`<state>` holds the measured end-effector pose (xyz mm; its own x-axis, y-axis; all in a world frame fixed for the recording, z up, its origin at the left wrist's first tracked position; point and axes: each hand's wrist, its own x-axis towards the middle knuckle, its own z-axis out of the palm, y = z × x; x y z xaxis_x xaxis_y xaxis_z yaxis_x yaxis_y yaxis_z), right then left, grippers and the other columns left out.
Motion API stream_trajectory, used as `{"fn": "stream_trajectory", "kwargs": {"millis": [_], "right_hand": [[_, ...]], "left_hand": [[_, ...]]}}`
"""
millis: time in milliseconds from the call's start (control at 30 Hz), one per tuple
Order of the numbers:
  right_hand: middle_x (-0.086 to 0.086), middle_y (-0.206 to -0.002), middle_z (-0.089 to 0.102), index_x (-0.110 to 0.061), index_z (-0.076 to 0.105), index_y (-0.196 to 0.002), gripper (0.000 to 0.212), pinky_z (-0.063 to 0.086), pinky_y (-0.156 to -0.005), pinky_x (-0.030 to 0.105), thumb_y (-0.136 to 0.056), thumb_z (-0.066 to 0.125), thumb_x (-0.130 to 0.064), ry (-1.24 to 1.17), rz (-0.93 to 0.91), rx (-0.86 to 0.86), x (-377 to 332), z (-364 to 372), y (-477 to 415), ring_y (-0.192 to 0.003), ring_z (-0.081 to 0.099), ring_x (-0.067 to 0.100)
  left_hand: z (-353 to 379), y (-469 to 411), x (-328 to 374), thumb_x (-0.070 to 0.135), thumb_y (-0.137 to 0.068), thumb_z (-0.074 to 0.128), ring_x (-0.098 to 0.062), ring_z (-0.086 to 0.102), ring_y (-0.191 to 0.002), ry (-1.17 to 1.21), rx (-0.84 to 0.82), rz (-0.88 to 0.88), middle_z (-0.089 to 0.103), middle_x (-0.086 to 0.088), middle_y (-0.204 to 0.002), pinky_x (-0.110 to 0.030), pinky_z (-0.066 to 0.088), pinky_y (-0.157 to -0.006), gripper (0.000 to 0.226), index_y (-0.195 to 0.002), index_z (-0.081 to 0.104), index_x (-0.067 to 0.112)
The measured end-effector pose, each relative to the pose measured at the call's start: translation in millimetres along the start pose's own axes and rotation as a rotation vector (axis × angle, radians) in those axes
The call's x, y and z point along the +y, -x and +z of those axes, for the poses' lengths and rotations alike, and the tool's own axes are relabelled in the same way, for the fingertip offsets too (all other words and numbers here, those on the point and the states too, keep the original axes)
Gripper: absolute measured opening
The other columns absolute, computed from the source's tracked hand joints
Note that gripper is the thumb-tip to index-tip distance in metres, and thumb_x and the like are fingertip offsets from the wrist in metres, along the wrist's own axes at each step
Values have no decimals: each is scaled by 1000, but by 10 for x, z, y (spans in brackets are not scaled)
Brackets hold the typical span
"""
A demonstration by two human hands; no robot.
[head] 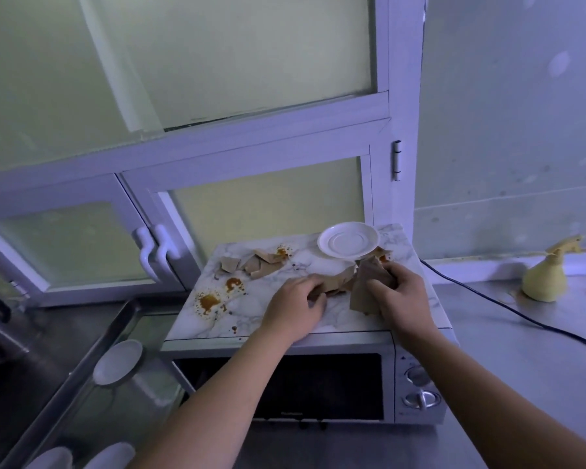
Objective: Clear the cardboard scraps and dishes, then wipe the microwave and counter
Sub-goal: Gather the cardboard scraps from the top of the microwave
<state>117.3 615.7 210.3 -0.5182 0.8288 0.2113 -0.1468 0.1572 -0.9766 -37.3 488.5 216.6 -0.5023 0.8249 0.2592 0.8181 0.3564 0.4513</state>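
Forearms reach in from the bottom edge to the top of the microwave [285, 384], both hands on one pile. The right hand [400, 292] has its grip closed round the biggest piece of the near scraps [362, 286], fingers curled over its edge, gathering it toward the middle. The left hand [295, 306] curls onto the other end of that pile. It looks like a pinch, but the fingers hide the contact. Working from both sides probably bunches the pile for one lift.

The far scraps [251, 264] lie untouched toward the back left of the top. The saucer [349, 239] sits at the back right, its rim just over the pile, so it likely goes next. Orange stains [208, 301] are still wet-looking, so wiping is not started. One dish [117, 362] sits by the sink [21, 350]. The surface [521, 350] is to the right.
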Motion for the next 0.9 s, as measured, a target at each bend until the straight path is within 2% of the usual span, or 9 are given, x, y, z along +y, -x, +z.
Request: {"fn": "stream_trajectory", "kwargs": {"millis": [100,233,367,433,533,667,733,800,900], "right_hand": [[-9,-61,54,-13,64,-74,9,40,-51,24,-69,57,-11,-75,-12,1,-7,-21,-3,-58,43,8],[-14,-57,50,-14,60,-66,8,37,-46,18,-71,58,-8,-105,-25,22,1,-29,-6,-53,40,4],[-13,-55,49,-13,59,-66,4,36,-45,17,-69,57,-11,-153,-15,26,0,-34,4,-52,39,5],[-11,-57,53,-13,61,-67,3,39,-46,18,-68,58,-12,-205,8,13,-5,-38,7,-52,43,6],[1,-67,61,-5,65,-79,12,46,-49,25,-69,64,-13,-293,76,-75,-10,-70,5,-59,54,13],[12,-85,71,-10,74,-89,14,52,-62,32,-76,71,-12,-422,134,-266,2,-144,-38,-74,66,23],[14,-92,72,-10,76,-93,14,51,-69,33,-79,72,-8,-465,162,-317,9,-187,-66,-80,66,26],[11,-93,74,-14,77,-94,18,55,-66,27,-77,72,-11,-545,230,-370,-9,-230,-90,-78,69,23],[13,-98,74,-9,72,-103,27,57,-67,28,-76,69,-13,-644,296,-422,-43,-271,-121,-79,71,23]], "left_hand": [[-36,151,42,50,-87,61,-6,51,-113,-8,-5,-7,63,13,-119,-18,36,-87,41,-125,62,36],[-96,336,139,74,-73,62,5,42,-109,-17,-41,-34,51,26,-113,-5,28,-84,66,-128,57,38],[-152,532,219,83,-67,59,0,39,-126,-108,-153,11,50,20,-135,-18,33,-99,87,-141,48,38],[-197,625,229,78,-69,65,-1,38,-130,-130,-207,16,46,19,-143,-22,34,-107,89,-145,45,36],[-237,763,234,43,-84,75,-6,45,-131,-167,-180,71,51,13,-144,-25,37,-110,64,-142,54,31],[-294,852,313,22,-94,66,-4,59,-115,-94,-110,73,68,10,-125,-21,45,-101,30,-123,71,25],[-373,818,346,24,-97,61,2,61,-84,-1,-151,-34,71,12,-90,-24,48,-78,16,-92,76,31],[-441,738,348,24,-97,60,-1,43,-57,49,-173,-144,47,12,-60,-29,34,-59,36,-62,51,26],[-518,645,387,23,-95,61,-8,37,-57,207,-95,-270,34,7,-61,-30,25,-61,41,-62,39,13]]}}
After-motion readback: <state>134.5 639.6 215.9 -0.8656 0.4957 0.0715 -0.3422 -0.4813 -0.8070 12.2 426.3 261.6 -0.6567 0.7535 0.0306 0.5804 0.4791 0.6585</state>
